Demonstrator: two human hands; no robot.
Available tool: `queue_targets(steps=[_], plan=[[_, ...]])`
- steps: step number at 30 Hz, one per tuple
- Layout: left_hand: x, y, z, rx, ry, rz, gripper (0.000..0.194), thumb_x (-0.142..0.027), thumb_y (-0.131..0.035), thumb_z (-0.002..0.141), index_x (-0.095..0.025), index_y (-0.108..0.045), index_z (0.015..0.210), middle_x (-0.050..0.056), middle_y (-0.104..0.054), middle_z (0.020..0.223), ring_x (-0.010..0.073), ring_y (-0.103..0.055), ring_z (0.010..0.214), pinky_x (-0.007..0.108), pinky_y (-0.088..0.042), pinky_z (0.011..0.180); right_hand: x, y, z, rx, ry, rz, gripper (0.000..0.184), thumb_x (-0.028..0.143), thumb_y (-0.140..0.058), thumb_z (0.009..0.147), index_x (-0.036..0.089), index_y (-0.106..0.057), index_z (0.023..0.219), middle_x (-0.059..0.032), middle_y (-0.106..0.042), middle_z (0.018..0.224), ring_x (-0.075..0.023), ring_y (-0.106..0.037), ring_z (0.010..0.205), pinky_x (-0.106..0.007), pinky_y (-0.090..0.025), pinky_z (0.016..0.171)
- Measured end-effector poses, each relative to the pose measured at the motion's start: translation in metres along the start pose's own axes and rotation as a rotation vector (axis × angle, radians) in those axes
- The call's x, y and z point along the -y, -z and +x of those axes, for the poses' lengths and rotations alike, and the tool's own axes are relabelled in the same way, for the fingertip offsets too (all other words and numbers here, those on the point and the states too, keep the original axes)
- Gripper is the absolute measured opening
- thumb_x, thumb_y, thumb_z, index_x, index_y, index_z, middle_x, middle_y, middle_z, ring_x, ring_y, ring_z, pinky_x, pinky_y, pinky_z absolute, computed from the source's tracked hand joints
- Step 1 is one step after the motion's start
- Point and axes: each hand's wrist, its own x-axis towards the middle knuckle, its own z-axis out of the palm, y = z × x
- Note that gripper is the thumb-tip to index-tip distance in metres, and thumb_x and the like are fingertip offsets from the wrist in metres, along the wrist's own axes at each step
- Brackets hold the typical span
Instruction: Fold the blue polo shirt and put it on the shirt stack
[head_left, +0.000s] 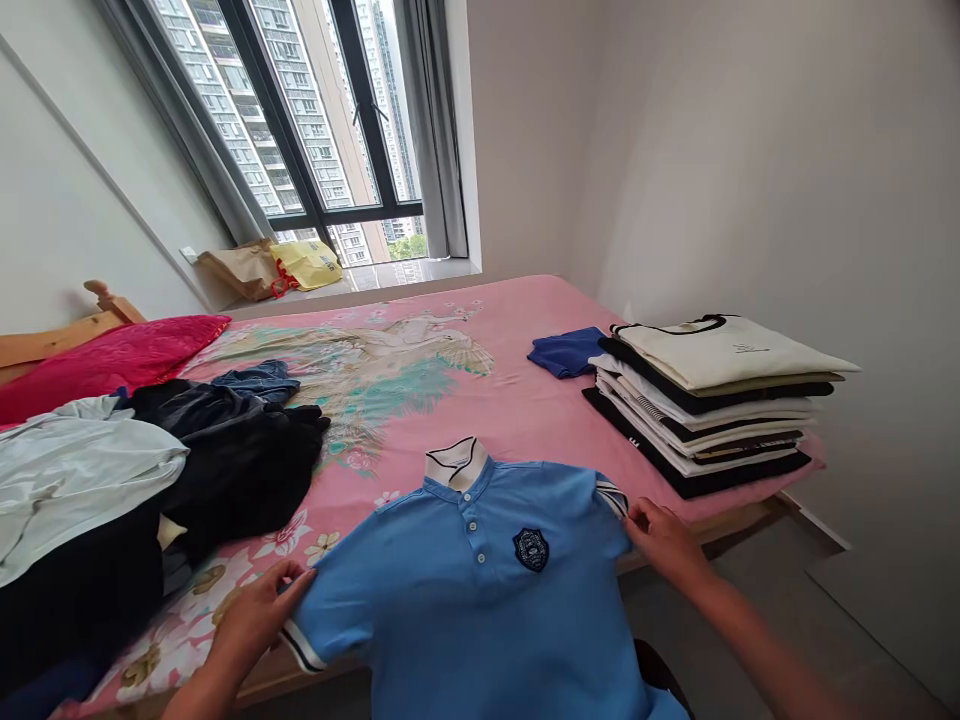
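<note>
A light blue polo shirt (pixel 480 590) with a white collar and a dark chest badge lies face up at the near edge of the bed, its lower part hanging over the edge. My left hand (pixel 255 615) pinches the shirt's left sleeve near the striped cuff. My right hand (pixel 664 540) pinches the other sleeve at its striped cuff. Both hands are closed on the fabric, one at each side of the shirt.
The bed has a pink flowered sheet (pixel 450 400). A stack of folded shirts (pixel 712 400) sits at the right edge, a folded blue garment (pixel 566 352) behind it. Unfolded dark and pale clothes (pixel 150 470) pile at the left by a red pillow (pixel 112 360). Bags (pixel 277 268) rest on the windowsill.
</note>
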Motion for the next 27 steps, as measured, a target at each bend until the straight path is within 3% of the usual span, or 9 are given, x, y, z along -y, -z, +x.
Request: queue_targets(steps=[3, 7, 12, 16, 19, 21, 24, 27], plan=[[0.01, 0.0, -0.007, 0.082, 0.02, -0.105, 0.043, -0.066, -0.046, 0.069, -0.024, -0.054, 0.067, -0.006, -0.053, 0.05, 0.0177, -0.055, 0.053, 0.025, -0.039, 0.056, -0.013, 0.001, -0.002, -0.025, 0.002, -0.001, 0.014, 0.032, -0.042, 0.079, 0.022, -0.05, 0.073, -0.0029, -0.06, 0.074, -0.02, -0.052, 0.076, -0.03, -0.035, 0.068], [0.008, -0.005, -0.004, 0.168, -0.016, -0.263, 0.045, -0.067, -0.053, 0.064, -0.023, -0.058, 0.075, -0.005, -0.058, 0.063, 0.0168, -0.053, 0.06, 0.025, -0.04, 0.056, 0.012, 0.004, 0.013, -0.109, 0.042, 0.014, 0.022, 0.036, -0.041, 0.082, 0.02, -0.056, 0.086, -0.006, -0.063, 0.087, -0.0209, -0.053, 0.086, -0.03, -0.036, 0.075], [0.011, -0.01, 0.001, 0.163, -0.095, -0.184, 0.042, -0.061, -0.061, 0.058, -0.021, -0.055, 0.067, -0.003, -0.058, 0.063, 0.019, -0.054, 0.067, 0.025, -0.041, 0.061, 0.037, 0.008, 0.031, 0.108, -0.005, -0.153, 0.016, 0.032, -0.048, 0.075, 0.021, -0.055, 0.067, -0.0045, -0.064, 0.079, -0.0212, -0.055, 0.081, -0.028, -0.031, 0.064], [0.009, -0.007, -0.007, 0.205, -0.065, -0.211, 0.042, -0.061, -0.058, 0.062, -0.02, -0.061, 0.072, -0.002, -0.062, 0.068, 0.0221, -0.058, 0.072, 0.027, -0.044, 0.065, 0.026, 0.016, 0.03, 0.191, -0.138, -0.051, 0.025, 0.039, -0.039, 0.083, 0.022, -0.055, 0.073, -0.002, -0.063, 0.072, -0.0168, -0.056, 0.068, -0.026, -0.029, 0.056], [0.003, -0.003, -0.011, 0.241, -0.05, -0.289, 0.043, -0.059, -0.061, 0.058, -0.02, -0.065, 0.074, -0.001, -0.066, 0.072, 0.0246, -0.06, 0.075, 0.029, -0.046, 0.067, 0.027, 0.018, 0.027, 0.286, -0.182, 0.01, 0.035, 0.055, -0.042, 0.079, 0.024, -0.059, 0.08, -0.002, -0.065, 0.079, -0.0191, -0.058, 0.074, -0.025, -0.031, 0.056], [0.002, -0.001, -0.011, 0.263, -0.049, -0.322, 0.042, -0.058, -0.062, 0.058, -0.019, -0.065, 0.073, -0.001, -0.066, 0.071, 0.025, -0.06, 0.074, 0.03, -0.047, 0.066, 0.035, 0.014, 0.027, 0.327, -0.178, -0.019, 0.034, 0.056, -0.048, 0.075, 0.024, -0.059, 0.078, -0.0024, -0.065, 0.079, -0.0211, -0.058, 0.078, -0.026, -0.031, 0.057], [0.009, -0.003, -0.011, 0.307, -0.071, -0.346, 0.041, -0.057, -0.06, 0.062, -0.019, -0.065, 0.075, 0.0, -0.065, 0.07, 0.0237, -0.06, 0.073, 0.029, -0.046, 0.066, 0.04, 0.004, 0.03, 0.323, -0.182, -0.038, 0.024, 0.046, -0.048, 0.074, 0.023, -0.057, 0.074, -0.002, -0.064, 0.075, -0.0205, -0.058, 0.075, -0.026, -0.032, 0.058], [0.021, -0.008, -0.014, 0.27, -0.078, -0.368, 0.042, -0.057, -0.059, 0.064, -0.019, -0.064, 0.081, 0.0, -0.066, 0.077, 0.0238, -0.06, 0.078, 0.029, -0.046, 0.069, 0.023, 0.001, 0.035, 0.22, -0.233, 0.004, 0.022, 0.04, -0.045, 0.075, 0.023, -0.056, 0.083, -0.0025, -0.064, 0.079, -0.0193, -0.059, 0.073, -0.027, -0.035, 0.058]])
